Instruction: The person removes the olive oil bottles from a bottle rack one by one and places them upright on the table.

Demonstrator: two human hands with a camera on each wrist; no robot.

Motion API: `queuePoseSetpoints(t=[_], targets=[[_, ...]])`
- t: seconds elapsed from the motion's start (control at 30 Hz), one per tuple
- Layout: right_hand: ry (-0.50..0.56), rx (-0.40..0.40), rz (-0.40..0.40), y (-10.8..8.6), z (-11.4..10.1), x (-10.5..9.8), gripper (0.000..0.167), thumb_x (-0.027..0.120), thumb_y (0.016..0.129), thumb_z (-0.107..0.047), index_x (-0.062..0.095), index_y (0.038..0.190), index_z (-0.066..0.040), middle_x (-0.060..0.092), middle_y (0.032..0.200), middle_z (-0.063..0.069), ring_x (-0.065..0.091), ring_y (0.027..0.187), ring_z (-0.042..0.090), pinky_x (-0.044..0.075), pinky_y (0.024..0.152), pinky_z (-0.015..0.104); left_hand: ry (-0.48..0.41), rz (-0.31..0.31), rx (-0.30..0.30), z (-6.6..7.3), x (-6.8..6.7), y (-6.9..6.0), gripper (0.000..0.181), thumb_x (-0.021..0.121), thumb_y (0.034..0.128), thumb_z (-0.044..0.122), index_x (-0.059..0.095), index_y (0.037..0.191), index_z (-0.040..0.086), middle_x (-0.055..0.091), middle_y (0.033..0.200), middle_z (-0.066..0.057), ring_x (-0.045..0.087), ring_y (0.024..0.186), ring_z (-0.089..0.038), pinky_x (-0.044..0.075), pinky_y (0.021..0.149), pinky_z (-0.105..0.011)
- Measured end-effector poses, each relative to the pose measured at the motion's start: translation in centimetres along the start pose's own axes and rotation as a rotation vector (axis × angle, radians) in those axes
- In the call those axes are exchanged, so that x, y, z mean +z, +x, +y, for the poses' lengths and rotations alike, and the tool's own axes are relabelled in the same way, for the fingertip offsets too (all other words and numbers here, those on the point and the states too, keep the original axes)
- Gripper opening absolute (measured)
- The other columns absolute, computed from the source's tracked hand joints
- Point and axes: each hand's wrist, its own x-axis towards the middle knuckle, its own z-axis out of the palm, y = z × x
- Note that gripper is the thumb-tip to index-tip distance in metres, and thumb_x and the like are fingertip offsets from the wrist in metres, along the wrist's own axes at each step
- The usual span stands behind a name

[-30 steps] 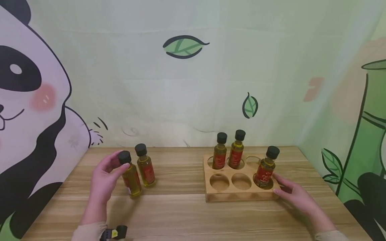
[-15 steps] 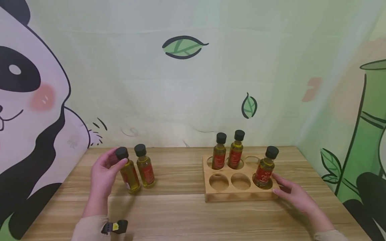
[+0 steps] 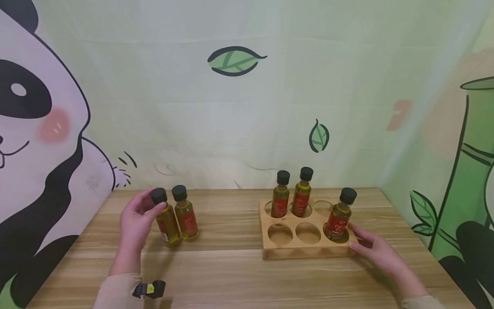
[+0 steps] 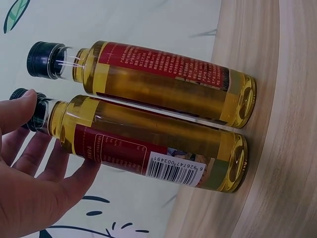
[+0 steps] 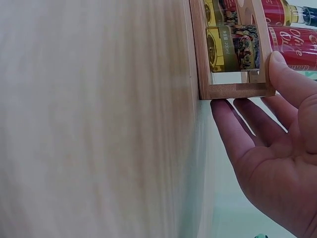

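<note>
My left hand (image 3: 137,219) pinches the capped neck of a small olive oil bottle (image 4: 148,144) between thumb and fingers. The bottle stands on the table close beside a second olive oil bottle (image 3: 187,221), a narrow gap between them in the left wrist view. At the right, a wooden rack (image 3: 308,251) with two rows of round holes bears three more bottles. Two stand in the back row; one bottle (image 3: 337,221) leans slightly in the front right hole. My right hand (image 3: 380,253) grips the rack's right end, its thumb (image 5: 287,74) on the upper edge and fingers against the side.
The wood-grain table (image 3: 227,274) stretches between the bottle pair and the rack. A printed cloth backdrop (image 3: 231,128) with leaves and a panda rises behind the table. On the left wrist is a dark strapped device (image 3: 149,289).
My left hand and its bottle have moved slightly away from me, first leftward, then back right beside the other bottle. My right hand and the rack have stayed in place.
</note>
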Motion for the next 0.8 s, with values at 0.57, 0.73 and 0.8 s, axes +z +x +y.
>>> queuePoseSetpoints(t=[0.57,0.73,0.8], targets=[[-0.002,0.019,-0.008,0.00,0.09,0.05,0.064,0.065,0.097,-0.020,0.036,0.149,0.003,0.036,0.150,0.027,0.049,0.124,0.049,0.047,0.092,0.025,0.010,-0.017,-0.002,0.04,0.04,-0.06,0.051,0.074,0.0913,0.018,0.056,0.139,0.012,0.064,0.118,0.001,0.056,0.107,-0.009,0.041,0.095,-0.031],[-0.001,0.003,-0.006,-0.02,0.16,0.04,0.063,0.065,0.097,-0.020,0.037,0.149,0.003,0.036,0.149,0.028,0.049,0.124,0.050,0.047,0.093,0.025,0.024,-0.053,0.014,-0.06,-0.22,-0.03,0.053,0.072,0.0926,0.022,0.054,0.142,0.013,0.061,0.127,-0.006,0.055,0.110,-0.010,0.040,0.098,-0.035],[-0.006,-0.007,-0.002,-0.03,0.17,0.05,0.063,0.065,0.097,-0.021,0.037,0.148,0.004,0.036,0.149,0.028,0.049,0.124,0.050,0.047,0.094,0.025,0.029,-0.067,0.015,-0.17,-0.33,-0.04,0.054,0.071,0.0934,0.023,0.053,0.143,0.014,0.060,0.128,-0.005,0.055,0.111,-0.009,0.040,0.098,-0.035]])
